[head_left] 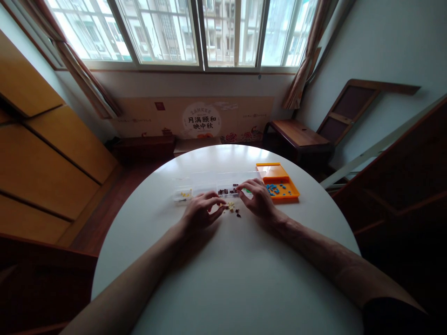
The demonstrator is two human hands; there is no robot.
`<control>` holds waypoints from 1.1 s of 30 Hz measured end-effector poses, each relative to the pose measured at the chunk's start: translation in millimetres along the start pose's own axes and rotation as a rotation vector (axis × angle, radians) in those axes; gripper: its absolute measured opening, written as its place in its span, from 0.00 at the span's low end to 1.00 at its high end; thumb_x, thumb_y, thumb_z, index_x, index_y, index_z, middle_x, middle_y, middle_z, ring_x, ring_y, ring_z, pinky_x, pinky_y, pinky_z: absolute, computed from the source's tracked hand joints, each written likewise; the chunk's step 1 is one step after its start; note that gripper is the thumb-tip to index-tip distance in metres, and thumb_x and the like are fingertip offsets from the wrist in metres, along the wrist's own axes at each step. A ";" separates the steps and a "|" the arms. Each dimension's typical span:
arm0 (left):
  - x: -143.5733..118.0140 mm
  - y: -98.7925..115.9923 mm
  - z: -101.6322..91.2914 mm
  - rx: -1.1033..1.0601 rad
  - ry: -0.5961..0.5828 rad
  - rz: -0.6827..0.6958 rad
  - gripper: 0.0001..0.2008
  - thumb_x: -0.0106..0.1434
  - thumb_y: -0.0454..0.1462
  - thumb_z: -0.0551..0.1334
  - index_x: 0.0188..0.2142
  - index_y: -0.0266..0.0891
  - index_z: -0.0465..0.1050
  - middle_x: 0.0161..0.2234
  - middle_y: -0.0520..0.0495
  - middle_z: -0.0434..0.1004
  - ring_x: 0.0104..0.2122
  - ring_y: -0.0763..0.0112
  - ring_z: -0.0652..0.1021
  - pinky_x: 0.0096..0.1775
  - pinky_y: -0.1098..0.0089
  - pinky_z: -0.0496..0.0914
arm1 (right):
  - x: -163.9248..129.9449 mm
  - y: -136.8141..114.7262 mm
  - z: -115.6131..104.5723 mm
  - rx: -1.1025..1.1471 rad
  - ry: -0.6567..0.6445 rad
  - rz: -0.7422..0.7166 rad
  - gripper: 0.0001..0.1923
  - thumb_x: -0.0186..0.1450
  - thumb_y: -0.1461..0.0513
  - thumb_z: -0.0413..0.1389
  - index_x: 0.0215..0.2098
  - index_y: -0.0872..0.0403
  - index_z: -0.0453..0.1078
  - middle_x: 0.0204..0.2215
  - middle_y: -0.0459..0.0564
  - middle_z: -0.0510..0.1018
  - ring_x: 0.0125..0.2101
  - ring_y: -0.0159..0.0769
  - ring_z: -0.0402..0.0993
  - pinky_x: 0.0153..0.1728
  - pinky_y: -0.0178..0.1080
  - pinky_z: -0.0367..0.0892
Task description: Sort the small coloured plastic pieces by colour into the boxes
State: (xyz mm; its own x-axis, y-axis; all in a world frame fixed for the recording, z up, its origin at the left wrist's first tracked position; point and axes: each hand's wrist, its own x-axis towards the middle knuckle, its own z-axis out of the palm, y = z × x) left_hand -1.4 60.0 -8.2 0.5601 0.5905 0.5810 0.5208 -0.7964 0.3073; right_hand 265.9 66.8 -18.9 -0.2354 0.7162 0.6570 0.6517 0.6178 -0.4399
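Note:
My left hand (203, 208) rests on the white round table (223, 279), thumb and index finger curled close together at the left edge of a small loose pile of yellowish pieces (231, 205). A few dark brown pieces (238, 213) lie beside that pile. My right hand (257, 197) hangs at a clear plastic compartment box (204, 181), its thumb and index finger pinched over the section with dark brown pieces (223, 191). Whatever sits between either hand's fingertips is too small to make out. Green pieces (247, 190) show partly behind my right hand.
An open orange case (295, 195) with blue pieces (272, 189) stands right of my right hand. Yellow pieces (186, 194) lie in the clear box's left end. Beyond the table are a wooden chair (300, 132), a printed cardboard panel (139, 116) and windows.

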 end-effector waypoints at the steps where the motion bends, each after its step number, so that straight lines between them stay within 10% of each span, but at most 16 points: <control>1: -1.5 -0.3 -0.3 0.011 -0.008 -0.004 0.06 0.73 0.39 0.69 0.45 0.45 0.86 0.42 0.47 0.84 0.29 0.73 0.77 0.38 0.69 0.74 | -0.3 -1.8 0.5 0.008 -0.012 -0.021 0.04 0.75 0.63 0.62 0.43 0.48 0.80 0.43 0.50 0.86 0.46 0.47 0.78 0.53 0.51 0.72; 17: -0.9 12.3 -10.4 0.052 -0.131 -0.091 0.05 0.69 0.43 0.72 0.42 0.47 0.87 0.44 0.49 0.84 0.34 0.71 0.80 0.45 0.65 0.73 | -1.9 -12.6 -0.4 0.014 -0.054 -0.100 0.05 0.72 0.65 0.62 0.43 0.48 0.78 0.42 0.49 0.85 0.46 0.47 0.78 0.53 0.50 0.72; 33: -6.3 -7.1 0.7 0.090 0.014 0.001 0.06 0.75 0.39 0.68 0.45 0.46 0.86 0.43 0.48 0.84 0.32 0.73 0.80 0.43 0.68 0.75 | -1.4 -13.8 1.4 0.086 -0.167 -0.238 0.05 0.74 0.61 0.64 0.48 0.47 0.79 0.44 0.51 0.86 0.48 0.47 0.78 0.55 0.52 0.73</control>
State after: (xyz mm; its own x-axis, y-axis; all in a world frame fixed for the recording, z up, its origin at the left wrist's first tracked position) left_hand -8.2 62.0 -14.5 0.5521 0.5871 0.5920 0.5762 -0.7819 0.2379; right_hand 256.1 57.7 -14.7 -0.4938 0.5874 0.6412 0.5026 0.7945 -0.3408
